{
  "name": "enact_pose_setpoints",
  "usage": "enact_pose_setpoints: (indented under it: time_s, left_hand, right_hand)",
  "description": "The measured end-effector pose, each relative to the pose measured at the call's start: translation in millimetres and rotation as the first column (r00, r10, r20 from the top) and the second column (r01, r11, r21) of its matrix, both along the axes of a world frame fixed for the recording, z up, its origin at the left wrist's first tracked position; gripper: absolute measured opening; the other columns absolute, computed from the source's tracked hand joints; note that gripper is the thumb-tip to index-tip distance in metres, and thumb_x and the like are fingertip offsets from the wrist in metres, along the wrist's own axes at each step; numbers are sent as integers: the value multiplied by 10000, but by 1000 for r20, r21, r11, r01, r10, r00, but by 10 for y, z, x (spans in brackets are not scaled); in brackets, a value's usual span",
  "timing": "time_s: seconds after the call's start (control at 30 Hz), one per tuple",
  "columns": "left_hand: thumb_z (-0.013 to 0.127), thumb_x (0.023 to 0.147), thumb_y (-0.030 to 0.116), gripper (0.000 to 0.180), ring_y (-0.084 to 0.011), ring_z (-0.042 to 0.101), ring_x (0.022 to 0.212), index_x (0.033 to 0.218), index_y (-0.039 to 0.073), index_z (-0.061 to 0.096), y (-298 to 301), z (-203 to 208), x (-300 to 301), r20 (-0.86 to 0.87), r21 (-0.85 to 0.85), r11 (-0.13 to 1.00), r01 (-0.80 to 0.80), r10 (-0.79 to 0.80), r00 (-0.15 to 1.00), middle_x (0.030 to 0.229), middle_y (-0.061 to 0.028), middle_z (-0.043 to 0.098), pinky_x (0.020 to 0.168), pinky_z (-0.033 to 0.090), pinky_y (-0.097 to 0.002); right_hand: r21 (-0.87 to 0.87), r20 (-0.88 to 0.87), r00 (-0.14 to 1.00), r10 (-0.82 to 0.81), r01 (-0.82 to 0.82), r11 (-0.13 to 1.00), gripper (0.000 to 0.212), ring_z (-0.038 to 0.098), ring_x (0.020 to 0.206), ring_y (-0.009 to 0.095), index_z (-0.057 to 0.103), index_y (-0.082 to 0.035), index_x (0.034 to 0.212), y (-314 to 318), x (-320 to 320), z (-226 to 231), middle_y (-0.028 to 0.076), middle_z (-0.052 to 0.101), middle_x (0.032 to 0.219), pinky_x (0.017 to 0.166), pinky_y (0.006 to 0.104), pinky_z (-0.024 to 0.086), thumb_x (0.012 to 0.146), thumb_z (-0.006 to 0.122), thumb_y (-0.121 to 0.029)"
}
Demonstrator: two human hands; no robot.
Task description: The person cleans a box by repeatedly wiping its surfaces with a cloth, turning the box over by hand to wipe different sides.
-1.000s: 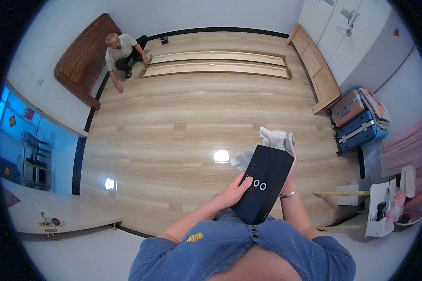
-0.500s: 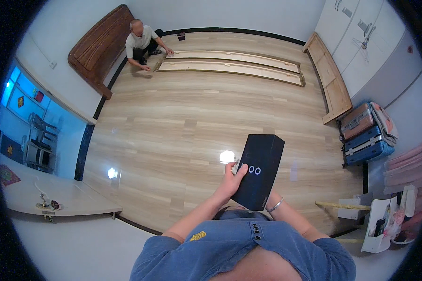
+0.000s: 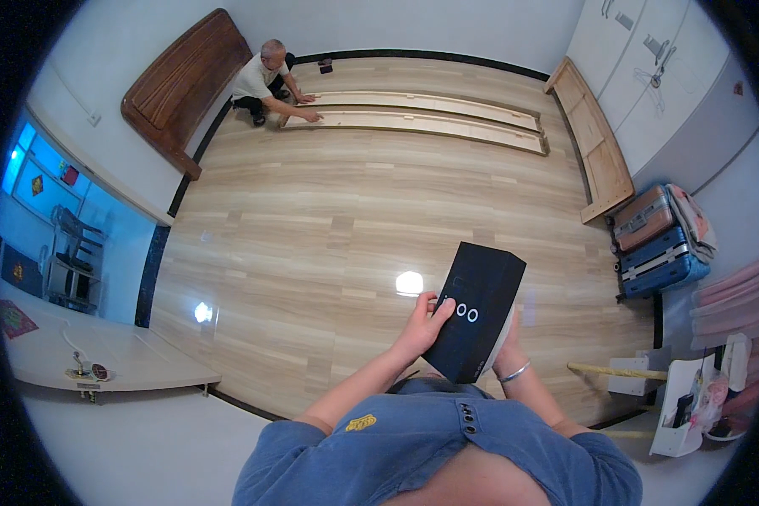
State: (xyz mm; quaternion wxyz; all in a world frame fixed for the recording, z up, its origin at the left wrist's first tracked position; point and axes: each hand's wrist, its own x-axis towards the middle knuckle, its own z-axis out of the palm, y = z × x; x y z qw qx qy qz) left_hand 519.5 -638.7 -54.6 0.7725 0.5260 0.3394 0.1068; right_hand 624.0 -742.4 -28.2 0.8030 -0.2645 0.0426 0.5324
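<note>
In front of my chest I hold a black rectangular box (image 3: 472, 312), tilted, with white lettering on its upper face. My left hand (image 3: 426, 327) grips its left side, thumb pressed on the face and fingers curled round the edge. On the box's right side is my right hand (image 3: 508, 356), partly behind it, with a silver bangle (image 3: 514, 372) on the wrist. Most of the right fingers are hidden by the box. A pale strip shows along the box's lower right edge, beside that hand.
Across the floor, a person (image 3: 266, 83) crouches with hands on two long wooden boards (image 3: 413, 121). A brown headboard (image 3: 185, 84) leans at left; a wooden panel (image 3: 594, 139) leans against white cabinets at right. Suitcases (image 3: 658, 240) and a white shelf (image 3: 685, 405) stand to my right.
The box and both my hands have shifted slightly right. A pale scrap beside my left fingers no longer shows. The crouching person has leaned in, bringing a hand onto the nearer board.
</note>
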Motion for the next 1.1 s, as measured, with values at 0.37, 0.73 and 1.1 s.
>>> enact_pose_setpoints:
  time_s: [0.37, 0.73, 1.1]
  left_hand:
    - [429, 867, 316, 386, -202, 474, 894, 1031, -32, 465, -67, 199, -38, 127, 280, 958, -66, 31, 991, 965, -134, 501, 795, 380, -305]
    - [414, 878, 303, 370, -138, 461, 899, 1106, 12, 438, 141, 48, 43, 71, 314, 933, -173, 159, 985, 986, -77, 517, 806, 372, -274]
    - [442, 868, 187, 418, -162, 482, 923, 1221, 15, 299, 249, 109, 19, 232, 315, 883, -348, 284, 931, 1056, -114, 483, 794, 394, -273]
  right_hand:
    - [-314, 242, 960, 141, -60, 947, 614, 530, 936, 178, 424, -33, 1163, -2, 73, 273, 98, 521, 1081, 802, 283, 443, 801, 419, -530]
    - [-461, 578, 787, 215, 97, 882, 554, 510, 915, 131, 478, 17, 1076, 182, 56, -145, 80, 540, 1016, 787, 254, 404, 860, 348, -477]
    - [-450, 624, 686, 374, -77, 890, 477, 393, 1047, 145, 392, 5, 1175, 215, -92, -101, 69, 439, 1138, 895, 264, 312, 858, 442, -348]
